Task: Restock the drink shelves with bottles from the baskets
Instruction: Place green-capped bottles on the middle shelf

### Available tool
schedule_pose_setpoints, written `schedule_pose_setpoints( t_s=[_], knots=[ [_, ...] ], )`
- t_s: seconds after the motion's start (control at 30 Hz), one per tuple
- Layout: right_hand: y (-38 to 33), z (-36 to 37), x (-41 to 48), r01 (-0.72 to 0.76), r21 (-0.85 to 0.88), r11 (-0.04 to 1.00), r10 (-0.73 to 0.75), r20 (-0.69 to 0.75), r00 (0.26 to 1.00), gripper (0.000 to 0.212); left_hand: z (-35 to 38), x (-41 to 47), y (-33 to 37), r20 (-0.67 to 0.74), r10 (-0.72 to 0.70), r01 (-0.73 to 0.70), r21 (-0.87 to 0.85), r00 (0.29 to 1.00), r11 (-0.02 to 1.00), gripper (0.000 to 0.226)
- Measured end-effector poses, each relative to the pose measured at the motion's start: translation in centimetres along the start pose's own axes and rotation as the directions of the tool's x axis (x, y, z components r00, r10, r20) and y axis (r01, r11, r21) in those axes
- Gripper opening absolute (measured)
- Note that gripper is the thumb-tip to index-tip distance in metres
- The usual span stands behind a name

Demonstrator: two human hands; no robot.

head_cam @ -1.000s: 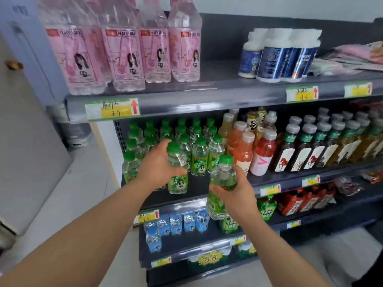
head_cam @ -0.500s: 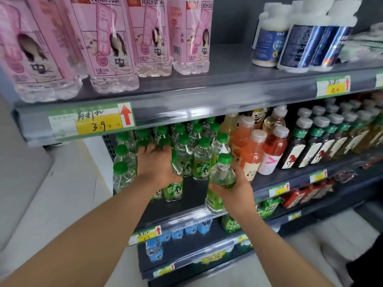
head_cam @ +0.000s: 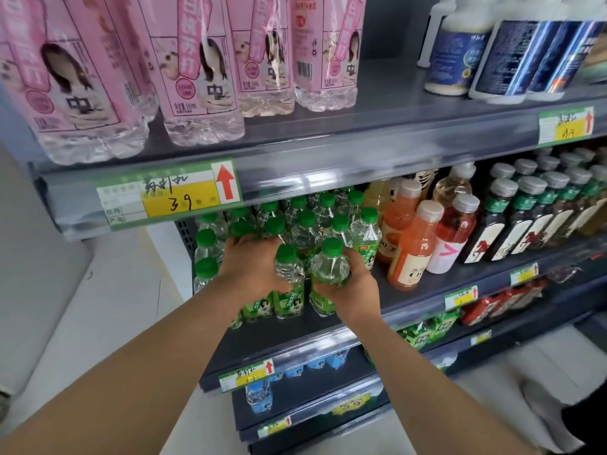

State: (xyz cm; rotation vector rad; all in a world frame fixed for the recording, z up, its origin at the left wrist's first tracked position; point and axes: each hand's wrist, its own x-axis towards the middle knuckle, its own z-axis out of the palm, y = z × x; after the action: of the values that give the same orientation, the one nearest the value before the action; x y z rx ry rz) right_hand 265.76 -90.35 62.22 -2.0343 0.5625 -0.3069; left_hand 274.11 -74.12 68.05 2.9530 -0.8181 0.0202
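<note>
Bottles with green caps point(head_cam: 307, 224) crowd the left end of the middle shelf point(head_cam: 295, 334), and two more are held at the front of that group. The left hand point(head_cam: 253, 266) curls round the left bottle point(head_cam: 290, 282). The right hand point(head_cam: 349, 289) grips the right bottle point(head_cam: 330, 269), which is slightly tilted and nearly touches the other. Orange juice bottles point(head_cam: 412, 247) stand just beside on the right. On the shelf above, pink bottles point(head_cam: 203, 60) sit over a price tag point(head_cam: 170, 195) handwritten "3.9", with a red arrow.

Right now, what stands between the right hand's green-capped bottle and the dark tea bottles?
Head view: white-capped orange juice bottles and a red drink bottle stand there, paler bottles behind.
</note>
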Motion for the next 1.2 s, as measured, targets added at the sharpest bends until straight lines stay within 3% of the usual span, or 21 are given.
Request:
schedule_pose_setpoints(
  t_s=[0.3,0.47,0.63,0.87,1.2],
  knots=[
    [-0.2,2.2,0.7,0.044,-0.074,0.996,-0.045,-0.015,0.999,0.076,-0.2,-0.7,-0.3,-0.007,0.024,-0.024,-0.031,1.0,0.999,0.077],
    [-0.2,0.9,-0.7,0.03,-0.119,0.992,-0.022,0.064,0.998,0.098,-0.6,-2.2,0.0,-0.156,-0.018,-0.029,-0.294,0.988,0.955,0.065],
    [-0.6,-4.2,-4.1,0.101,-0.231,0.968,-0.093,0.043,0.995,0.078,-1.7,-6.3,1.8,-0.257,-0.109,-0.021,-0.454,0.96,0.891,0.055],
    [-0.9,-13.0,-12.5,0.234,-0.347,0.908,-0.197,0.14,0.97,0.064,-2.1,-14.6,8.0,-0.135,-0.18,0.06,-0.617,0.974,0.785,0.052],
    [6.4,-26.2,-26.9,0.15,-0.399,0.905,-0.052,0.247,0.968,0.057,1.3,-27.8,23.0,0.044,-0.161,0.148,-0.679,0.986,0.719,0.049]
  ],
)
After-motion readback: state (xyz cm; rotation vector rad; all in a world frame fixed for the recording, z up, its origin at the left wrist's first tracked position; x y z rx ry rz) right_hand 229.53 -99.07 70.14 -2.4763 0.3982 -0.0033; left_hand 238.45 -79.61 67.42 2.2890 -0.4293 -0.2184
